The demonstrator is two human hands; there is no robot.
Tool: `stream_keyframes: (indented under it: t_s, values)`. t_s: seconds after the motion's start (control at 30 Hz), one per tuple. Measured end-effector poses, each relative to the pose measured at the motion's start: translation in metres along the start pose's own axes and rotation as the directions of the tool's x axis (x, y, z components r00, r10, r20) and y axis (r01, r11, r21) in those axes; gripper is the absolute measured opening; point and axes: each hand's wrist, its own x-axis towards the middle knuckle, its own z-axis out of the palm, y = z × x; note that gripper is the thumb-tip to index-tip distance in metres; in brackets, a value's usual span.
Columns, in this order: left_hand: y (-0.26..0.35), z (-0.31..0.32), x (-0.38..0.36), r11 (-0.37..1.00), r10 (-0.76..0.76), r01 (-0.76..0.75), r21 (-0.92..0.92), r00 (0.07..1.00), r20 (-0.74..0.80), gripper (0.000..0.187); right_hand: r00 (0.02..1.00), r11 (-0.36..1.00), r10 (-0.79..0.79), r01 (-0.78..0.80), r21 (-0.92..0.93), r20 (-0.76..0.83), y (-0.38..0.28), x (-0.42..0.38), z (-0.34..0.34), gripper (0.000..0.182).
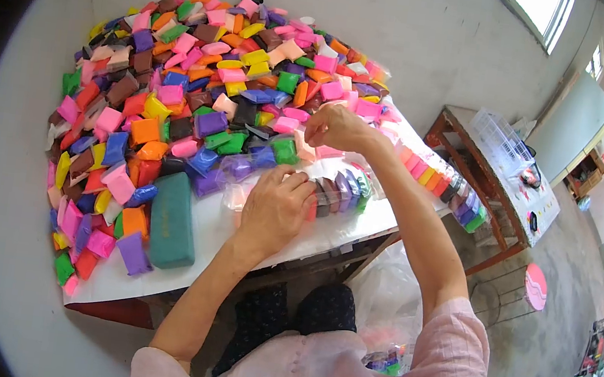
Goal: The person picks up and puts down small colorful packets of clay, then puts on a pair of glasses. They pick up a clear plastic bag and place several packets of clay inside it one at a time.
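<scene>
My left hand (275, 204) rests with curled fingers on a clear plastic bag (235, 194) near the table's front edge. Inside the bag, a row of small coloured packets (337, 195) stands on edge, brown, black, purple and green among them. My right hand (340, 127) is a little above and beyond the bag, at the edge of a big heap of soft coloured packets (204, 63). Its fingers are bent down and pressed together; what they pinch is hidden. A peach packet (305, 147) lies just below those fingertips.
A dark green box-shaped block (174, 219) lies left of my left hand. Beyond my right forearm, another row of packets (432, 176) lines the white tabletop (211, 249). Further right are a wooden side table (493, 197) with a white basket (501, 134), and a pink-topped stool (535, 286).
</scene>
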Motion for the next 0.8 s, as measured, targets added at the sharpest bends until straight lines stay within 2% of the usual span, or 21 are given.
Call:
stream_keyframes:
  t_s: [0.03,0.13,0.23,0.37,0.47,0.57,0.67,0.8]
  values:
    - [0.000,0.000,0.001,1.000,-0.001,0.001,0.018,1.000,0.004,0.020,0.996,0.997,-0.073,0.072,-0.029,-0.056,-0.002,-0.006,-0.002,0.018]
    - [0.000,0.000,0.001,0.999,0.006,-0.006,0.053,1.000,0.004,0.018,0.983,0.986,-0.156,0.150,-0.071,-0.097,-0.015,-0.020,-0.003,0.014]
    - [-0.003,0.002,-0.001,0.998,0.018,-0.017,0.053,1.000,-0.023,0.018,0.998,0.998,-0.046,0.044,-0.034,-0.038,-0.042,-0.042,-0.010,0.010]
    - [0.001,0.003,-0.003,0.998,0.025,-0.021,0.066,0.998,-0.063,0.018,0.986,0.992,-0.120,0.124,0.030,-0.115,-0.045,-0.059,-0.006,0.010]
    - [0.002,0.007,-0.005,0.996,0.034,-0.024,0.091,0.994,-0.108,0.017,0.994,0.998,-0.045,0.050,0.044,-0.104,-0.046,-0.065,-0.002,0.011]
    - [0.001,0.007,-0.005,0.994,0.041,-0.028,0.104,0.992,-0.123,0.016,0.976,0.993,-0.121,0.121,-0.009,-0.181,-0.030,-0.071,0.013,0.020]
    - [0.002,0.008,-0.004,0.992,0.041,-0.025,0.125,0.991,-0.127,0.016,0.970,0.974,-0.162,0.188,0.130,-0.183,-0.030,-0.072,0.020,0.021]
    - [-0.001,0.013,-0.006,0.972,0.095,-0.068,0.225,0.989,-0.113,0.017,0.985,0.990,-0.140,0.142,0.007,-0.105,-0.040,-0.064,0.014,0.023]
